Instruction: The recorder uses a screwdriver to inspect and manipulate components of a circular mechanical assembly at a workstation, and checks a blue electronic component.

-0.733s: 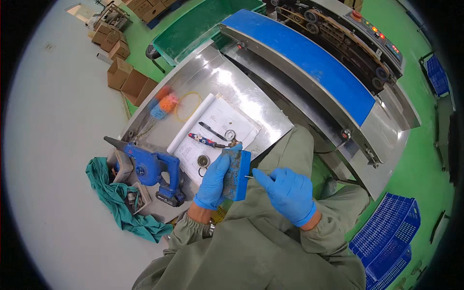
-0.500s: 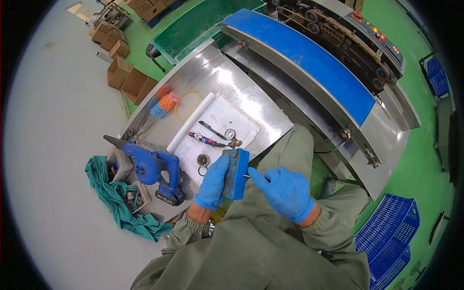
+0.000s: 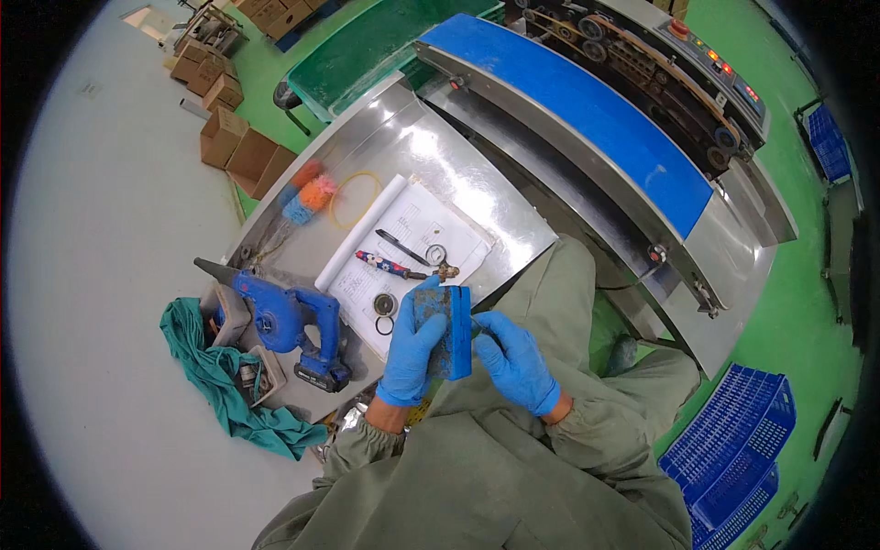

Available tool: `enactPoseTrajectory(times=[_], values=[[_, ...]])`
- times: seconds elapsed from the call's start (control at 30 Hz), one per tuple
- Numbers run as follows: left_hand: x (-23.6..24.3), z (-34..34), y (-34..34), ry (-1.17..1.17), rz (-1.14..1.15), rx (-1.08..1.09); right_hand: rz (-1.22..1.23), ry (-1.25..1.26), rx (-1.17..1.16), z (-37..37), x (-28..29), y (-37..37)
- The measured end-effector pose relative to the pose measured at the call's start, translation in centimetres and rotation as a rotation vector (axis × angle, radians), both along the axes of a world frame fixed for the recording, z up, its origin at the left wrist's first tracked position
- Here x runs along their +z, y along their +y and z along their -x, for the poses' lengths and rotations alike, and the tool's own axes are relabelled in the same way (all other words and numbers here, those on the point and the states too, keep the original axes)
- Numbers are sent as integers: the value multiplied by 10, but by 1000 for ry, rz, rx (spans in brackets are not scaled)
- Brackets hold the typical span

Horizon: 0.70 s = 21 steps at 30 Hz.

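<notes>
- The steel table (image 3: 412,156) is the landmark for everything here; you sit at its near edge, in a grey-green work suit, looking down at your gloved hands.
- Beyond the table's far right edge runs a long machine with a blue belt (image 3: 587,119), slanting away to the right.
- Off the table's left end, cardboard boxes (image 3: 243,151) stand on the floor.
- At the table's near left corner, a green cloth (image 3: 229,394) hangs over the edge.
- On the table, just beside that cloth, lies a blue cordless blower (image 3: 284,321).
- A white sheet of paper (image 3: 412,225) lies on the middle of the table, with a dark pen (image 3: 401,247) and a patterned pen (image 3: 390,267) resting on it, and small metal rings (image 3: 385,305) at its near edge.
- Towards the table's far left, a small orange and blue brush (image 3: 307,197) lies next to a loop of yellow band (image 3: 353,197).
- Just over the table's near edge, above your lap, you hold a flat blue block (image 3: 456,332) upright.
- Your left hand (image 3: 412,344) grips the block's left side, fingers pressed together and wrapped around it.
- Your right hand (image 3: 513,357) is at the block's right edge, fingers curled and pinching a thin dark tool whose tip touches the block.
</notes>
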<state>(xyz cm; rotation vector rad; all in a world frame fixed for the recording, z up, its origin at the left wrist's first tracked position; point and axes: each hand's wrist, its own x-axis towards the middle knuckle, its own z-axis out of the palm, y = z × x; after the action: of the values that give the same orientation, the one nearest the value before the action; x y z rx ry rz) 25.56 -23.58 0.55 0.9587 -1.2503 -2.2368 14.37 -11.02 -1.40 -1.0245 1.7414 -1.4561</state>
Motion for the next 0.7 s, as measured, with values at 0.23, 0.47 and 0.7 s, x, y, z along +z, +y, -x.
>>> enactPoseTrajectory(times=[0.23, 0.47, 0.7], values=[[3, 3, 8, -179, 455, -64, 155, -627, 7, -18, -22, -2], [4, -2, 2, -163, 394, -261, 34, -707, 63, -20, -40, 1], [-3, -14, -5, -107, 243, -297, 9, -741, 32, -12, -30, 1]])
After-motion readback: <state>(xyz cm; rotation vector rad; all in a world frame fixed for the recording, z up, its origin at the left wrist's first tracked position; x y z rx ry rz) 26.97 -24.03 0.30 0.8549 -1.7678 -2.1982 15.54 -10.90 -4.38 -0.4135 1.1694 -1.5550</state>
